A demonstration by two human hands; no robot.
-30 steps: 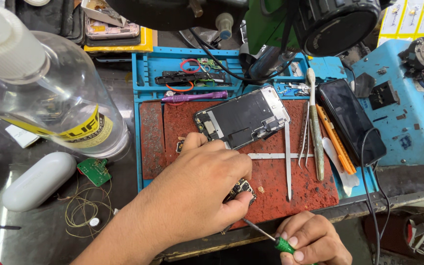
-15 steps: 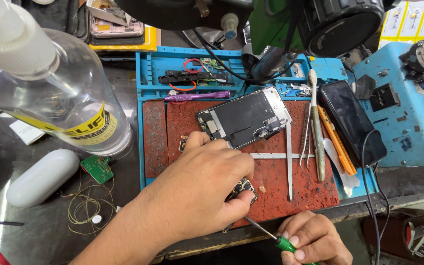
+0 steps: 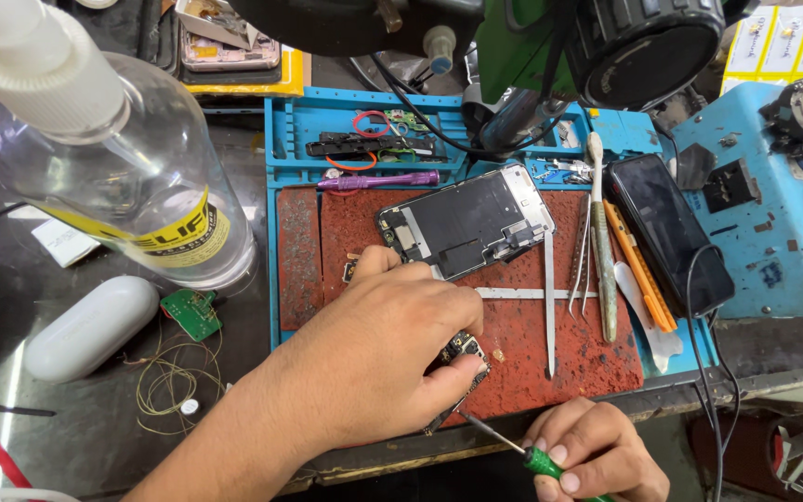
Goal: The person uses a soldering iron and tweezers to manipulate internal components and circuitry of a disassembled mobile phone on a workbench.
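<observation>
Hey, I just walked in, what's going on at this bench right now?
A person is working on small electronics over a red mat. The left hand pins a small circuit board to the mat, and the right hand holds a green-handled screwdriver with its tip at the board. An opened phone lies just beyond, with tweezers beside it. A clear bottle stands at the left.
</observation>
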